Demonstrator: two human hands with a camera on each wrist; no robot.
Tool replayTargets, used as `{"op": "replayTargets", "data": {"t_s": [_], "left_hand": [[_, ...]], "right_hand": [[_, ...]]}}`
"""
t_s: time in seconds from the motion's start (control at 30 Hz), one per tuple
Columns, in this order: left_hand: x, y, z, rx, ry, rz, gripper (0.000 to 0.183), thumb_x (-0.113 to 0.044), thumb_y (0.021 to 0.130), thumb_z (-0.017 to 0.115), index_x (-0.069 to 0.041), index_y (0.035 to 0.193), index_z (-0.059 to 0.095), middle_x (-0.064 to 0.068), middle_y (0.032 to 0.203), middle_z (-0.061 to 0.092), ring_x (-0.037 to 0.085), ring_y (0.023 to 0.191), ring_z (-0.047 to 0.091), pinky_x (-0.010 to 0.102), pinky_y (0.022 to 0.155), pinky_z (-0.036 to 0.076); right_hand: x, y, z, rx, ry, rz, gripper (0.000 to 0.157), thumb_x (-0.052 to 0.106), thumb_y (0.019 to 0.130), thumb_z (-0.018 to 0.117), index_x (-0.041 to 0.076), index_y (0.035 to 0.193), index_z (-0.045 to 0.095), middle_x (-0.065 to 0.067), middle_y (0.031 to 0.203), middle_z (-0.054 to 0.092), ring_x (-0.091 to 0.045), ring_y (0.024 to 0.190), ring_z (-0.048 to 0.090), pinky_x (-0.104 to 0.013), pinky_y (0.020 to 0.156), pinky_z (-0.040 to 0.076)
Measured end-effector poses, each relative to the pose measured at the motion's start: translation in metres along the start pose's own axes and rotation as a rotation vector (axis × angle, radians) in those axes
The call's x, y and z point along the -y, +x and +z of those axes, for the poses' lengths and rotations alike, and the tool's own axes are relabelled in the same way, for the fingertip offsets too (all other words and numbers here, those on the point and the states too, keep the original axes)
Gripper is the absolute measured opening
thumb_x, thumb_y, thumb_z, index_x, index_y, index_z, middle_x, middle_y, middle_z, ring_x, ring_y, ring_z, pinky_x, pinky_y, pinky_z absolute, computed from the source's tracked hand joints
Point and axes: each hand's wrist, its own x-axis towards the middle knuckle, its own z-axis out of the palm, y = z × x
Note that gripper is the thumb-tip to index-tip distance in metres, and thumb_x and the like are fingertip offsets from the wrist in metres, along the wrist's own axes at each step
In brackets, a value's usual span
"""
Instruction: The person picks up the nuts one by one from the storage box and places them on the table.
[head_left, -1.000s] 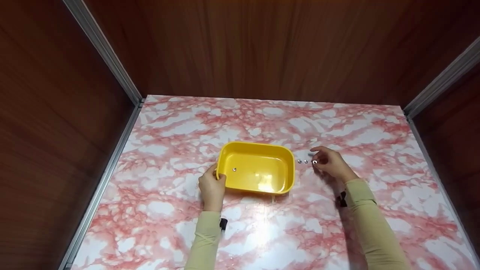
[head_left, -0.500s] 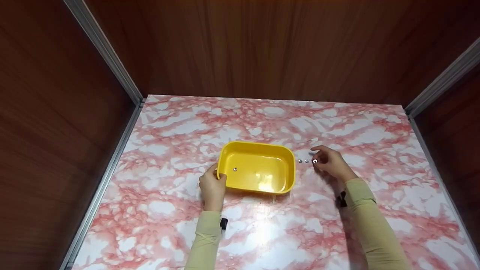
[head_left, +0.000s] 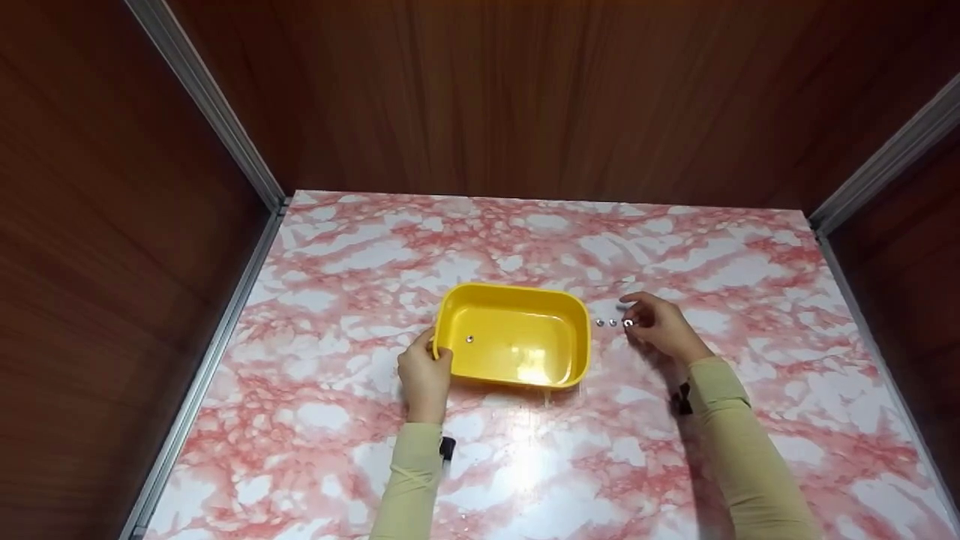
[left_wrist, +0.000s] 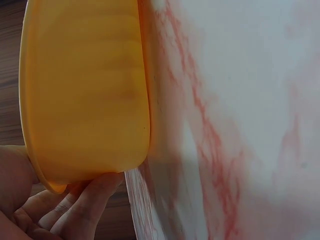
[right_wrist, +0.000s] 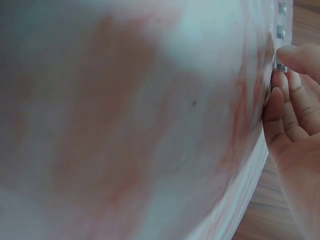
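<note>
My left hand [head_left: 425,379] grips the left end of a yellow plastic tub [head_left: 517,295], thumb over the rim and fingers on the outside wall. One small metal nut [head_left: 469,339] lies on the tub's floor, towards its left side. To the right of the tub, my right hand [head_left: 664,328] pinches a small shiny nut [head_left: 629,323] between thumb and finger, at or just above the tabletop. Two similar nuts [head_left: 613,322] sit in line between that hand and the tub. In the right wrist view the pinched nut [right_wrist: 282,67] is partly covered by the fingers.
The red-and-white marbled table [head_left: 360,300] carries the tub and nuts. Dark wood-look panels [head_left: 525,97] close off the back and both sides, with metal rails [head_left: 217,105] at the corners.
</note>
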Motion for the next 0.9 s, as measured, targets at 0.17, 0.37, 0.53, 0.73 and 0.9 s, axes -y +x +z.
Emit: {"op": "replayTargets", "data": {"t_s": [0.17, 0.37, 0.53, 0.73, 0.9], "left_hand": [[0.0, -0.0004, -0.0005, 0.0, 0.016, -0.014, 0.035, 0.0, 0.069, 0.064, -0.007, 0.102, 0.066, 0.007, 0.075, 0.065, 0.017, 0.062, 0.058, 0.031, 0.054, 0.048], [-0.0001, -0.0007, -0.0009, 0.003, 0.004, -0.004, 0.035, 0.001, 0.069, 0.063, -0.007, 0.102, 0.066, 0.005, 0.072, 0.064, 0.016, 0.059, 0.057, 0.031, 0.052, 0.046], [0.0002, -0.001, -0.0011, 0.007, -0.018, -0.001, 0.035, 0.002, 0.068, 0.063, -0.006, 0.103, 0.066, 0.007, 0.074, 0.064, 0.016, 0.059, 0.057, 0.032, 0.052, 0.047], [0.001, -0.0007, -0.0002, 0.003, -0.002, -0.004, 0.035, 0.001, 0.068, 0.063, -0.006, 0.103, 0.066, 0.006, 0.074, 0.064, 0.016, 0.06, 0.058, 0.032, 0.053, 0.047], [0.0007, -0.0006, -0.0003, 0.002, 0.006, -0.013, 0.035, -0.001, 0.068, 0.065, -0.006, 0.102, 0.066, 0.006, 0.074, 0.065, 0.017, 0.062, 0.058, 0.033, 0.054, 0.047]], "right_hand": [[-0.0115, 0.0005, 0.0009, -0.029, -0.034, -0.009, 0.045, -0.014, 0.073, 0.06, -0.011, 0.117, 0.046, -0.029, 0.087, 0.054, -0.034, 0.068, 0.051, -0.021, 0.051, 0.043], [-0.0111, -0.0003, 0.001, -0.037, -0.055, 0.028, 0.045, -0.011, 0.074, 0.061, -0.007, 0.117, 0.048, -0.026, 0.089, 0.055, -0.035, 0.073, 0.052, -0.022, 0.055, 0.043], [-0.0114, 0.0002, 0.0007, -0.042, -0.064, 0.03, 0.045, -0.011, 0.074, 0.062, -0.007, 0.117, 0.049, -0.025, 0.089, 0.056, -0.035, 0.074, 0.052, -0.021, 0.054, 0.042], [-0.0119, 0.0006, 0.001, -0.043, -0.048, 0.007, 0.045, -0.012, 0.074, 0.061, -0.009, 0.117, 0.047, -0.028, 0.089, 0.055, -0.036, 0.074, 0.052, -0.02, 0.053, 0.042], [-0.0097, 0.0, 0.0015, -0.051, -0.046, 0.028, 0.044, -0.012, 0.074, 0.06, -0.008, 0.117, 0.048, -0.028, 0.089, 0.055, -0.035, 0.072, 0.052, -0.022, 0.048, 0.041]]}}
